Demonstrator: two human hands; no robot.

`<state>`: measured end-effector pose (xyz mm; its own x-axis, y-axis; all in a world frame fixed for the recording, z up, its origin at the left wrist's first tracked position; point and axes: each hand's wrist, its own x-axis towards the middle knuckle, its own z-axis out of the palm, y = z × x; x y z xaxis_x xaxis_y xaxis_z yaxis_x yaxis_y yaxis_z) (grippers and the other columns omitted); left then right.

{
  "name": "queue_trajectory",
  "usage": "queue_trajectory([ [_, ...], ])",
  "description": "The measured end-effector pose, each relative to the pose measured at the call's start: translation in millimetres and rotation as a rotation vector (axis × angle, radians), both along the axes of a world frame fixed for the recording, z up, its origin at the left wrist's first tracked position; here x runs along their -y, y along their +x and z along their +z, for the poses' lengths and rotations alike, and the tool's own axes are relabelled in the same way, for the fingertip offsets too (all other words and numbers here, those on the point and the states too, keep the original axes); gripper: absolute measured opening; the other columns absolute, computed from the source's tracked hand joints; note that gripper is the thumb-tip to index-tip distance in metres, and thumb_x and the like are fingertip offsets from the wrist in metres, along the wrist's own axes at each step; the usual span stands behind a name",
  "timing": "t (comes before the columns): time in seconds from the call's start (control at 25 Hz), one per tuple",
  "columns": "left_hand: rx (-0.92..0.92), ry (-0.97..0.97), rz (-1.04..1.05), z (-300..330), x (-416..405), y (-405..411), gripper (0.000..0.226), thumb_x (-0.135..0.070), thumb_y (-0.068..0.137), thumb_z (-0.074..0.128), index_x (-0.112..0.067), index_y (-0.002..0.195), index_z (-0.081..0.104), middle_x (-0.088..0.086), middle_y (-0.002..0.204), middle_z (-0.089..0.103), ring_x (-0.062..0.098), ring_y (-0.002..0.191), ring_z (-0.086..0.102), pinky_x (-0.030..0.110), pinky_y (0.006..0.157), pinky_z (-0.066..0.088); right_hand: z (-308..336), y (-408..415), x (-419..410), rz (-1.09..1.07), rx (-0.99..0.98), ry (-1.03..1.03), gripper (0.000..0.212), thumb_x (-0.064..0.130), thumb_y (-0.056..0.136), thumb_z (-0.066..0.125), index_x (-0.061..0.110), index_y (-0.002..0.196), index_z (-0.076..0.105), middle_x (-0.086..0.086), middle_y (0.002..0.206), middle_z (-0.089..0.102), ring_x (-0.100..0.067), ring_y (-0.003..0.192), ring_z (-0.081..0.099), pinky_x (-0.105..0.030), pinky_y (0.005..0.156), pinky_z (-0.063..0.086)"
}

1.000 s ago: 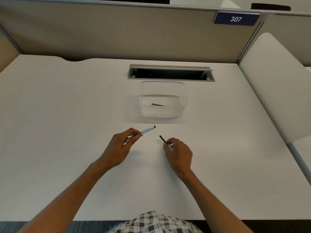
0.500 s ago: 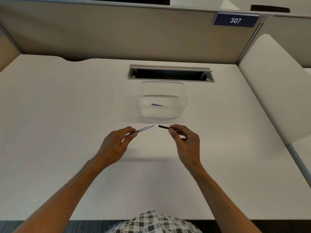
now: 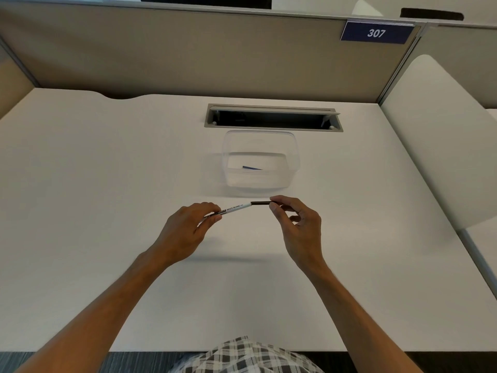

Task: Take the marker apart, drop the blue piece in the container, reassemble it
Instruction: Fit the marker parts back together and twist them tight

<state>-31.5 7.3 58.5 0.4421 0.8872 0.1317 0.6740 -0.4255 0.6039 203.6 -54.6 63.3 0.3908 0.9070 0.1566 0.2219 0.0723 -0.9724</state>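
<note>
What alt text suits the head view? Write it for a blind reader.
Above a white desk, the left hand holds a white marker barrel while the right hand brings a dark cap to its tip. Behind, a clear container holds a blue piece.

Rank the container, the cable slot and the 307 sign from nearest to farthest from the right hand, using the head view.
From the right hand:
1. Container, just beyond the hand on the desk.
2. Cable slot, behind the container, set into the desk.
3. 307 sign, up on the partition, far right.
</note>
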Motion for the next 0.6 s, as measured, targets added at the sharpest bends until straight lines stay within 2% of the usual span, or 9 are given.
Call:
queue_trajectory([
  [0.16, -0.027, 0.018, -0.007, 3.4, 0.1, 1.2, 0.018, -0.035, 0.096, 0.048, -0.029, 0.105, 0.062, -0.009, 0.097, 0.068, 0.016, 0.079, 0.056, 0.030, 0.072, 0.044, -0.2, 1.8, -0.3, 0.014, 0.030, 0.004, 0.009, 0.020, 0.090, 0.070, 0.027, 0.095, 0.074, 0.018, 0.091, 0.073, -0.006, 0.087, 0.066, -0.013, 0.062, 0.041],
  [0.36, -0.108, 0.079, -0.083, 12.6, -2.5, 1.1, 0.017, -0.032, 0.097, 0.046, -0.025, 0.101, 0.061, -0.011, 0.096, 0.064, 0.015, 0.085, 0.057, 0.034, 0.074, 0.047, 0.0, 4.5, -0.2, 0.045, 0.168, 0.027, 0.009, 0.020, 0.090, 0.069, 0.026, 0.095, 0.074, 0.018, 0.093, 0.072, -0.009, 0.085, 0.066, -0.028, 0.063, 0.044],
  [0.48, -0.137, 0.119, -0.114, 16.5, -3.4, 3.6, 0.016, -0.030, 0.096, 0.048, -0.022, 0.100, 0.061, -0.009, 0.096, 0.064, 0.016, 0.086, 0.058, 0.035, 0.074, 0.047, -0.1, 3.9, -0.2, 0.081, 0.220, 0.038, 0.013, 0.018, 0.091, 0.068, 0.026, 0.098, 0.075, 0.017, 0.096, 0.073, -0.009, 0.085, 0.065, -0.027, 0.062, 0.045],
  [0.6, -0.108, 0.080, -0.091, 16.5, -2.6, 5.8, 0.017, -0.034, 0.096, 0.048, -0.024, 0.101, 0.061, -0.011, 0.100, 0.065, 0.014, 0.090, 0.058, 0.033, 0.078, 0.047, 0.5, 2.7, 0.0, 0.104, 0.187, 0.024, 0.015, 0.017, 0.091, 0.068, 0.026, 0.101, 0.075, 0.017, 0.096, 0.074, -0.008, 0.084, 0.065, -0.024, 0.062, 0.043],
])
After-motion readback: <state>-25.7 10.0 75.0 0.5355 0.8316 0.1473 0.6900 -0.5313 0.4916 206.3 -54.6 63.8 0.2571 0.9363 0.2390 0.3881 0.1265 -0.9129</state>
